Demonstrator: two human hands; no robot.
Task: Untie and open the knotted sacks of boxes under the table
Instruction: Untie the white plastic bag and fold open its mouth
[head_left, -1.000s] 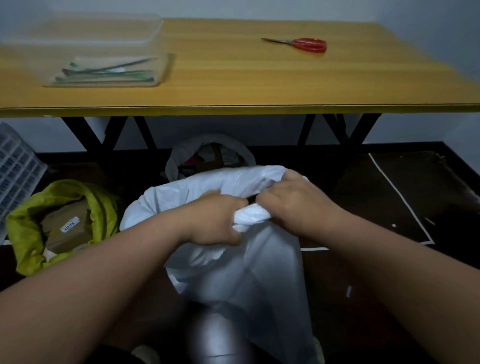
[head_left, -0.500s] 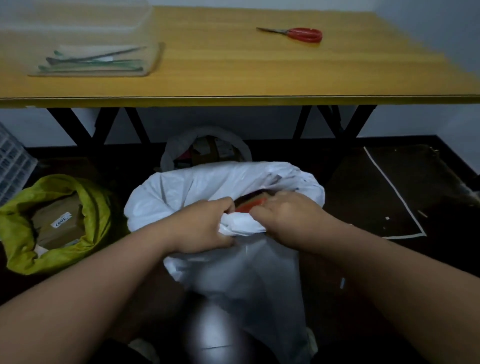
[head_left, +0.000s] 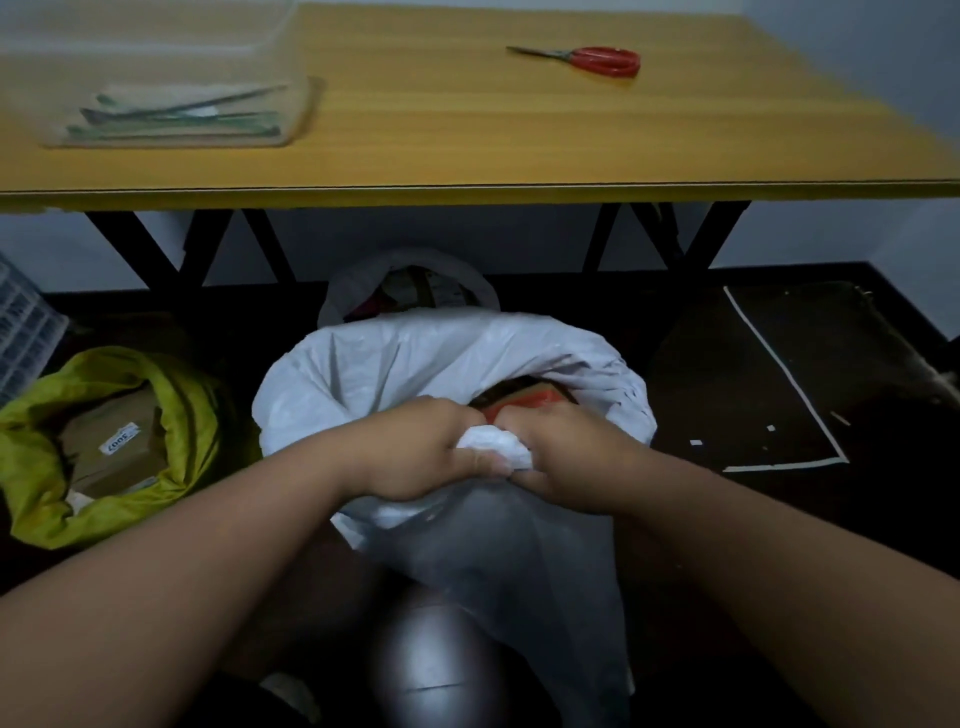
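Note:
A white plastic sack (head_left: 395, 358) stands on the dark floor in front of the table. Its mouth gapes at the far side, where a box with a red edge (head_left: 530, 399) shows inside. My left hand (head_left: 421, 449) and my right hand (head_left: 566, 452) both grip the bunched white plastic of the near rim (head_left: 496, 447), knuckles almost touching. To the left, a yellow-green sack (head_left: 192, 410) lies open with brown boxes (head_left: 109, 441) inside. Behind the white sack, a clear sack (head_left: 345, 291) is open under the table.
The yellow wooden table (head_left: 467, 135) spans the top, on black legs (head_left: 675, 239). On it lie red scissors (head_left: 597, 58) and a clear plastic bin (head_left: 171, 104) of papers. A white crate (head_left: 23, 327) stands at far left. White tape lines (head_left: 779, 374) mark the floor at right.
The white sack's mouth has widened at the far side, and the box with the red edge now shows. Both hands have kept their grip on the bunched rim and shifted slightly nearer.

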